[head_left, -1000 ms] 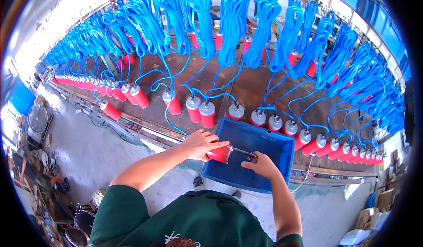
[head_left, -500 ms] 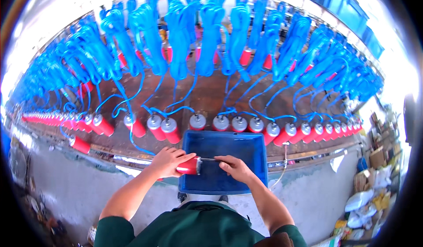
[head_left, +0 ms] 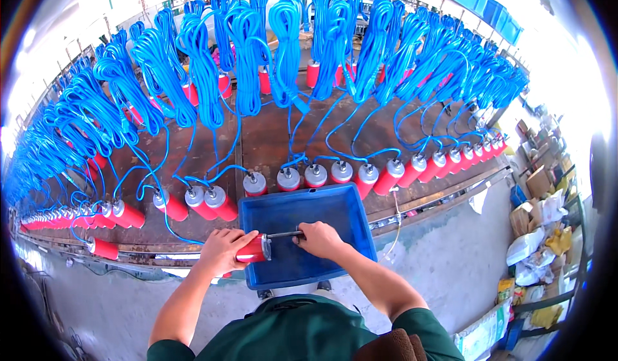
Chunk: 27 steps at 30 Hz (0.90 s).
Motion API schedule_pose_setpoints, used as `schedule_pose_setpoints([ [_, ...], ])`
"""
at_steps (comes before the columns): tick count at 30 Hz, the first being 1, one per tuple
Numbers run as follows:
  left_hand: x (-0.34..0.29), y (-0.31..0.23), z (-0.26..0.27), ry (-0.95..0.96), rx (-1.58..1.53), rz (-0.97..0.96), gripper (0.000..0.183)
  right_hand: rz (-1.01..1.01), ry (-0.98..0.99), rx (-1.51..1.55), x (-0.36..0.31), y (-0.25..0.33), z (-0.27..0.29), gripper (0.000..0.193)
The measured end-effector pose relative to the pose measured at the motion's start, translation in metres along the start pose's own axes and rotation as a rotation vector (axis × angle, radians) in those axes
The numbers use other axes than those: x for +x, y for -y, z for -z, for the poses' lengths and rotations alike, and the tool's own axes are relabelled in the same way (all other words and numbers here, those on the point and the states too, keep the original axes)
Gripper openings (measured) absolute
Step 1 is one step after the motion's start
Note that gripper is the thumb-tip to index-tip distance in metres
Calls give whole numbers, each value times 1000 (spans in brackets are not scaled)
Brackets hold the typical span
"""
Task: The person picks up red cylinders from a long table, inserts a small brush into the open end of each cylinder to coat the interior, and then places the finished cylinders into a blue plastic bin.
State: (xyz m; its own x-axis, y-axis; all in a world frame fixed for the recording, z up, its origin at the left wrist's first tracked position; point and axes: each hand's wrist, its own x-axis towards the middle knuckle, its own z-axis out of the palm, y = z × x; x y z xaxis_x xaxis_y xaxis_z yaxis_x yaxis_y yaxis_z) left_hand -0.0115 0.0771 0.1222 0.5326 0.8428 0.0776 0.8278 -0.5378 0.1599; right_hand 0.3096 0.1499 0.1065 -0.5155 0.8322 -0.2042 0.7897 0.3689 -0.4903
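My left hand is wrapped round a red cylinder that lies on its side at the left edge of a blue plastic bin. The cylinder's silvery end faces right. From that end a thin metal rod-like tool runs across to my right hand, whose closed fingers grip its other end. The fingers hide the tool's handle, so its exact kind does not show. A blue cord trails from the bench toward my left hand; where it ends is hidden behind the fingers.
Red cylinders with grey tops line the front edge of a brown bench. Their blue cords rise to coiled bundles hanging behind. One cylinder overhangs the edge at left. Bags and boxes are heaped at far right.
The whole view has shifted and turned slightly. My hands keep the same hold on cylinder and tool, and a little more of the metal rod shows between them.
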Motion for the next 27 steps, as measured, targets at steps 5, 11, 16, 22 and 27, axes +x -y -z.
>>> schedule_pose_setpoints([
  [5, -2, 1, -2, 9, -2, -8, 104, -4, 348, 816, -10, -16, 12, 48],
  [11, 3, -5, 3, 32, 29, -3, 106, -154, 327, 1313, -6, -26, -5, 50],
  [16, 2, -5, 1, 40, 12, 22, 106, 86, 222, 723, -7, -7, 17, 56],
  [22, -1, -6, 2, 44, 42, 17, 106, 256, -22, -252, 7, 9, -1, 27],
  [27, 2, -9, 5, 58, 53, 30, 105, 336, 77, -1, 14, 18, 9, 34],
])
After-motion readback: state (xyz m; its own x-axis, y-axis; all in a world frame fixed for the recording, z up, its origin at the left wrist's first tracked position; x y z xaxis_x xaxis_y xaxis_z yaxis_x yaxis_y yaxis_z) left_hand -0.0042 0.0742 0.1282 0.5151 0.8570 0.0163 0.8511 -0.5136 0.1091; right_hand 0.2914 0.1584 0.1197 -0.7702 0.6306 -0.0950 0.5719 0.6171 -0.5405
